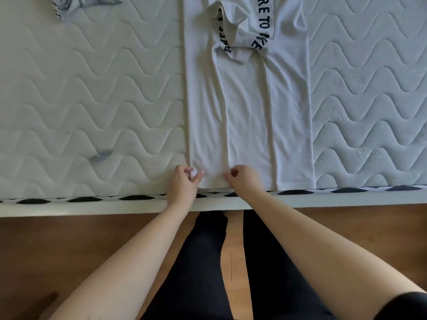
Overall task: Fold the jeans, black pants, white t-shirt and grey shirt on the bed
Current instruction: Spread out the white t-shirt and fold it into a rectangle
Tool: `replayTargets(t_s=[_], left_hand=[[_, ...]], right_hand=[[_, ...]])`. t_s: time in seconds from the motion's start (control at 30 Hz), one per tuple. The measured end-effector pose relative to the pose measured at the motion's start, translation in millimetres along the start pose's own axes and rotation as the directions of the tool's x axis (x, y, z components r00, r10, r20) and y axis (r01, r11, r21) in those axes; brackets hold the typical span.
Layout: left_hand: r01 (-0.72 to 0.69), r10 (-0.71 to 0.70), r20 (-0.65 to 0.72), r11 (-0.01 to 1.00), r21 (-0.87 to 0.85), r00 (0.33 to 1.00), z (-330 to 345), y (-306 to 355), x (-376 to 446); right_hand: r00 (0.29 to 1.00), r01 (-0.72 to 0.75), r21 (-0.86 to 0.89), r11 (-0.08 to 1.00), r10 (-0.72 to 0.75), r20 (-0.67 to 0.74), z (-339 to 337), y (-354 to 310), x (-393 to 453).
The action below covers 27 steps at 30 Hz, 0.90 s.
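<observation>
The white t-shirt (pixel 249 107) lies flat on the bed as a long strip, both sides folded inward, its sleeves with black lettering folded over near the top. Its hem reaches the bed's near edge. My left hand (pixel 184 181) pinches the hem at the shirt's left corner. My right hand (pixel 242 179) pinches the hem near the middle fold line, fingers curled. A crumpled grey-and-white garment (pixel 80 3) shows partly at the top left corner. Jeans and black pants are not in view.
The quilted white mattress (pixel 92 100) spreads to both sides of the shirt. Its near edge (pixel 92 204) has a black-and-white trim. Below it are the wooden floor (pixel 69 250) and my legs in black (pixel 201 262).
</observation>
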<state>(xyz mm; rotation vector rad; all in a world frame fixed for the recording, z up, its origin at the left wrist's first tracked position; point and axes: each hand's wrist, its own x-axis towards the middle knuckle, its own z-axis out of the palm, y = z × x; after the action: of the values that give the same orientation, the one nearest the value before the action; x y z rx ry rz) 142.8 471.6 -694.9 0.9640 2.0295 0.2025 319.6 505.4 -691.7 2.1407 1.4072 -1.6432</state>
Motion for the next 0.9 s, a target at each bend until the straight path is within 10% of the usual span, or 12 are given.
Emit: replayTargets(t_s=[0.33,0.73,0.9], left_hand=[[0.179,-0.117,0.223,0.943,-0.281,0.968,-15,-28,9],[0.217,-0.125,0.276,0.918,-0.333,0.953,-17,-30,11],[0.283,-0.155,0.323,0.871,-0.402,0.934,-22,-28,13]], right_hand=[[0.983,-0.169,0.227,0.959,0.147,0.111,18,4,-15],[0.964,-0.05,0.651,0.758,-0.134,0.229,32,13,-20],[0.939,-0.234,0.735,0.637,-0.047,0.34,43,5,-17]])
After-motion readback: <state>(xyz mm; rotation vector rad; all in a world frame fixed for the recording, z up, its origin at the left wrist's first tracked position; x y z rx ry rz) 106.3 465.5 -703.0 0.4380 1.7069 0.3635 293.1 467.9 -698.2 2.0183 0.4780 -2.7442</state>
